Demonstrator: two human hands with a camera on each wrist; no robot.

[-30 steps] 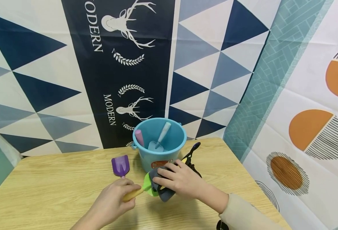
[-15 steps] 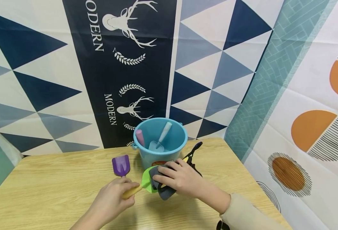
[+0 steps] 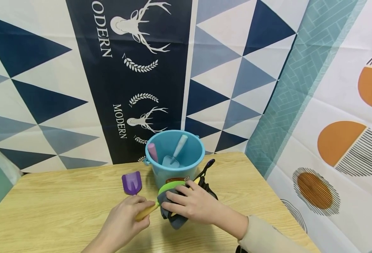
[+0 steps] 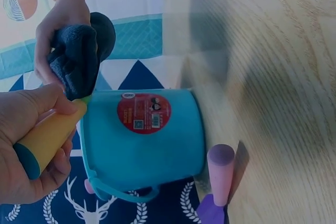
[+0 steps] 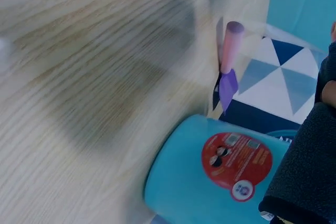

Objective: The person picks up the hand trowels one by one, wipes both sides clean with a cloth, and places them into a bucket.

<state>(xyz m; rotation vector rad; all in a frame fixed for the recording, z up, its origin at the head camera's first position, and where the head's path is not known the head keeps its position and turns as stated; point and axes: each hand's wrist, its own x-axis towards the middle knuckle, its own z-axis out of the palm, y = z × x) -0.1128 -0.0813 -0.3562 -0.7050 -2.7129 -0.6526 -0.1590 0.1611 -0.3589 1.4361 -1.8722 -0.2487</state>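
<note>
My left hand (image 3: 126, 219) grips the yellow handle (image 3: 146, 212) of a toy shovel with a bright green blade (image 3: 171, 185). In the left wrist view the handle's dark end cap (image 4: 27, 161) sticks out of the fist. A dark grey cloth (image 3: 177, 220) lies folded over the blade, and my right hand (image 3: 193, 205) holds it there. Much of the blade is hidden by cloth and fingers. The right wrist view shows the cloth (image 5: 304, 166) at its right edge. Just behind both hands stands a light blue bucket (image 3: 176, 172).
The bucket holds a shovel with a pale blue handle (image 3: 180, 146) and a pink handle (image 3: 152, 151). Left of it, a purple shovel (image 3: 131, 182) lies on the wooden table (image 3: 62, 211). A black strap-like piece with a blue tip (image 3: 210, 163) juts up beyond my right hand.
The right hand and cloth have shifted slightly left and down over the blade. More of the green blade's upper edge now shows above the cloth. My left hand has hardly moved.
</note>
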